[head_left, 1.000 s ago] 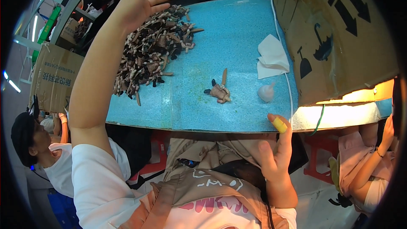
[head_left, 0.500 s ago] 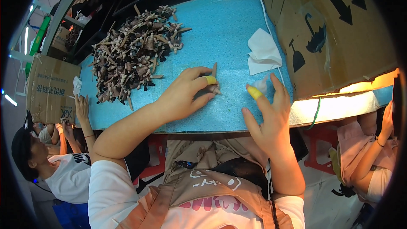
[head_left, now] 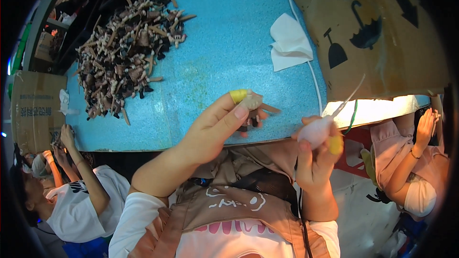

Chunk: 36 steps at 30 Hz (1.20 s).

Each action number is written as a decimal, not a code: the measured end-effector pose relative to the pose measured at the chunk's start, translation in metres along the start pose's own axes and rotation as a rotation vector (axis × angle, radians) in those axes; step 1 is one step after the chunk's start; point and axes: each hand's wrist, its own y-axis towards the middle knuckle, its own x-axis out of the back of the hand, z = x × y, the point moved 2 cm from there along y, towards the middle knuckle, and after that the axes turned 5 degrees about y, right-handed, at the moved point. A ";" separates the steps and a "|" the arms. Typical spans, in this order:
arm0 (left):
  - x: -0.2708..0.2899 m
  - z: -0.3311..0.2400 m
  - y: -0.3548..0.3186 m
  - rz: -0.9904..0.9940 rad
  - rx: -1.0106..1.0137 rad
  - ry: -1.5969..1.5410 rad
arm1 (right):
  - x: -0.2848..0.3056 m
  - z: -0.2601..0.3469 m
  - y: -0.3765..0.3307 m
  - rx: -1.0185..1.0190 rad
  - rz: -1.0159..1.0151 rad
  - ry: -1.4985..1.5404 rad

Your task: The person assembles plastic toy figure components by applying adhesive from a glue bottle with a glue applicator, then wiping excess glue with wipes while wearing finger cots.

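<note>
I see a heap of figures (head_left: pixel 129 57) on the left of the table (head_left: pixel 215 43), a carton (head_left: pixel 36 114) beyond it. To the right, a sheet (head_left: pixel 290 43) lies beside a cord (head_left: pixel 316 86), then a second carton (head_left: pixel 351 24). By the near edge, one figure (head_left: pixel 251 102) is in the left hand (head_left: pixel 213 129), a squeeze bulb (head_left: pixel 314 133) in the right hand (head_left: pixel 316 162).

A broad tabletop covered in mottled light-blue sheeting (head_left: pixel 215 28) carries everything, its near edge bowing gently. Toward its left side lies a big loose heap of small brown, black and cream plastic figures (head_left: pixel 136 50), flat tan strips jutting from it. Near the right edge rests a creased white sheet of paper or cloth (head_left: pixel 289 43), just beside a thin white cable (head_left: pixel 316 79) that runs along that edge. A crumpled white scrap (head_left: pixel 63 98) sits at the left edge. Faint yellow-green smears (head_left: pixel 193 74) mark the middle of the surface.
</note>
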 end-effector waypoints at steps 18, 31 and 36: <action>0.112 -0.077 0.090 -0.187 0.161 0.606 | -0.010 -0.020 0.035 -0.107 -0.007 -0.112; 0.233 -0.118 0.197 -0.563 0.022 1.729 | -0.015 -0.024 0.039 -0.029 0.029 -0.212; 0.246 -0.104 0.198 -0.553 0.336 1.700 | -0.018 -0.022 0.037 0.021 0.044 -0.271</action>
